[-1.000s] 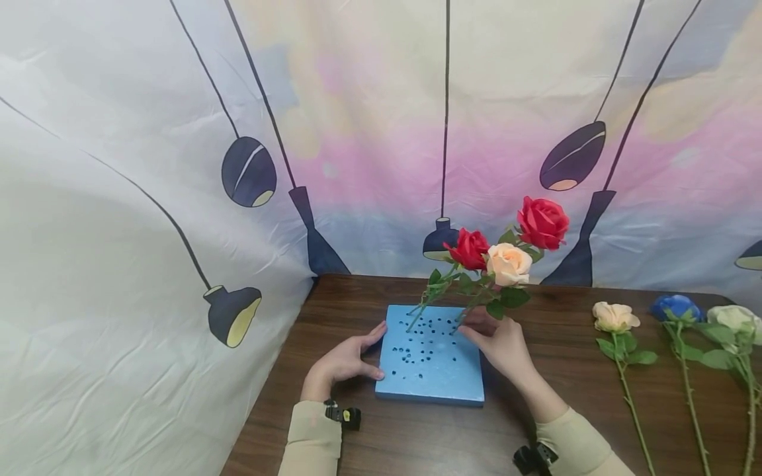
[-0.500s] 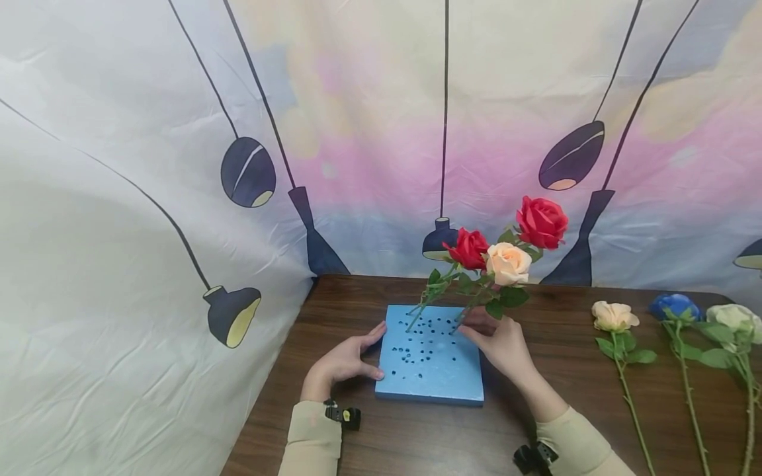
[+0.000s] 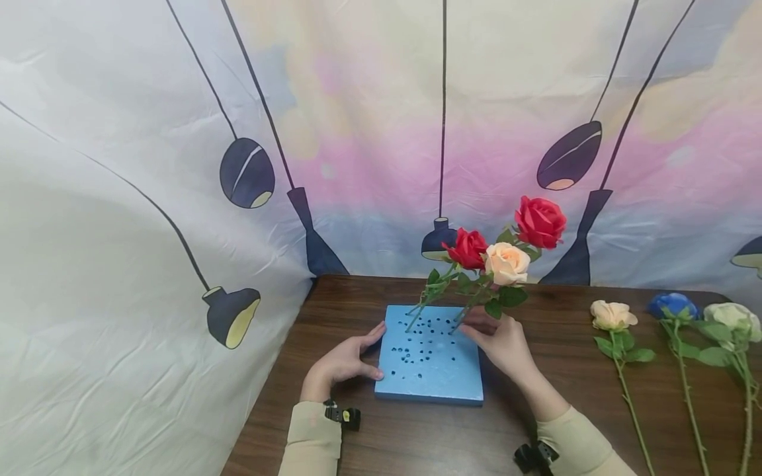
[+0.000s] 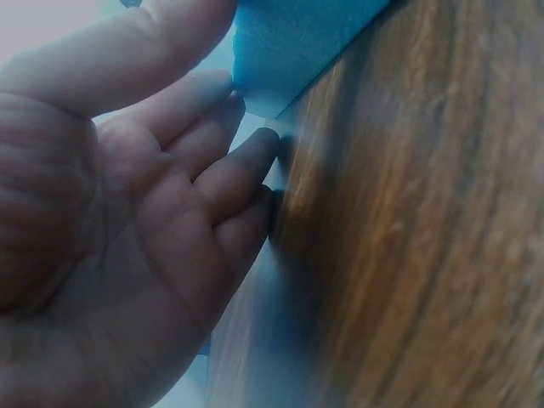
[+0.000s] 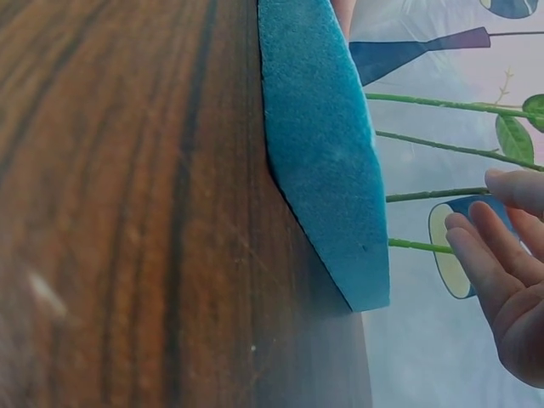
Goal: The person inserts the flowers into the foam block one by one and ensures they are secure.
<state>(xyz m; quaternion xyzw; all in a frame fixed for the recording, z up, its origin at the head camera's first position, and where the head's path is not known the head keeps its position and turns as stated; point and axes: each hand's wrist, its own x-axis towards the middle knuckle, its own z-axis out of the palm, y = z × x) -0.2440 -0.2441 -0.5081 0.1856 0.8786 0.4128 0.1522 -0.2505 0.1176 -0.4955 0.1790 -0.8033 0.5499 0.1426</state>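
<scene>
A blue foam block (image 3: pixel 440 385) dotted with small holes lies flat on the table. Several green stems stand in its far part, bearing two red roses, one nearer the middle (image 3: pixel 467 249) and one taller at the right (image 3: pixel 540 222), and a peach rose (image 3: pixel 507 263). My right hand (image 3: pixel 506 345) pinches the peach rose's stem low down, thumb and fingertips close above the block; the right wrist view shows the thumb (image 5: pixel 510 189) at a stem. My left hand (image 3: pixel 346 360) rests against the block's left side, fingers spread and fairly straight, thumb at the near-left edge.
On the right of the dark wooden table (image 3: pixel 417 436) lie a pale peach rose (image 3: pixel 613 316), a blue rose (image 3: pixel 673 306) and a whitish rose (image 3: pixel 732 322), stems toward me. A cloth printed with lamps (image 3: pixel 381 132) hangs right behind the table.
</scene>
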